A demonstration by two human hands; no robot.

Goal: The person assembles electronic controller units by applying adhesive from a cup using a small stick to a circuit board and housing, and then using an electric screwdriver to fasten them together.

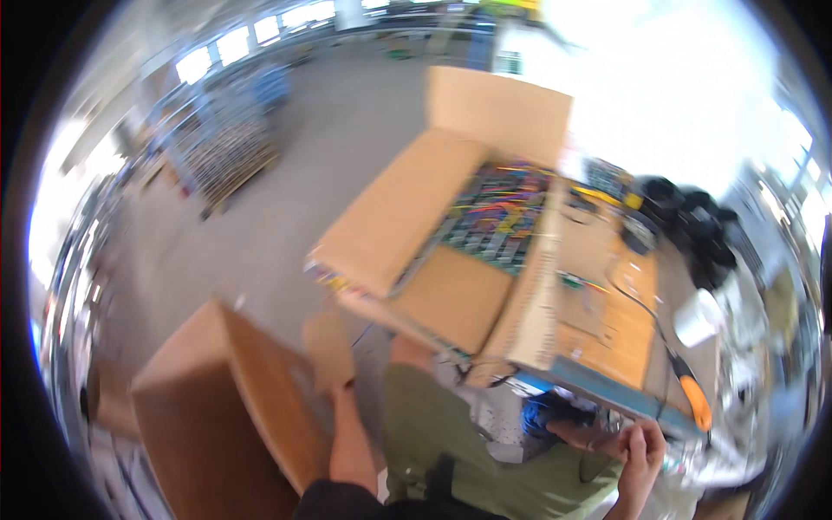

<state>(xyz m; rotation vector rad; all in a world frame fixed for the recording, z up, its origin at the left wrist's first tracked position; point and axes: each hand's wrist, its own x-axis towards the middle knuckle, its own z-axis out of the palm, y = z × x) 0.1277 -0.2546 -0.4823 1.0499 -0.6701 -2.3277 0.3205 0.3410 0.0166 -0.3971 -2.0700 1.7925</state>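
At the lower left my left forearm reaches up to a small brown cardboard piece (328, 354), which hides the fingers of my left hand. Whether they grip it cannot be told. Low on the right, just off the table's front edge, is my right hand (642, 445). Its fingers are curled together, and anything inside them is too small or blurred to make out. Ahead of me a cardboard box (381, 221) lies with its flaps spread. Inside it are several green circuit boards with coloured wires (498, 212), beside a flat cardboard sheet (452, 293).
A large cardboard box (186, 390) stands at the lower left. On the worktable (576, 374) lie an orange-handled tool (693, 400) with a dark cord, a white cup (697, 317) and black round items (693, 217). A loaded pallet (227, 160) stands farther off on the floor.
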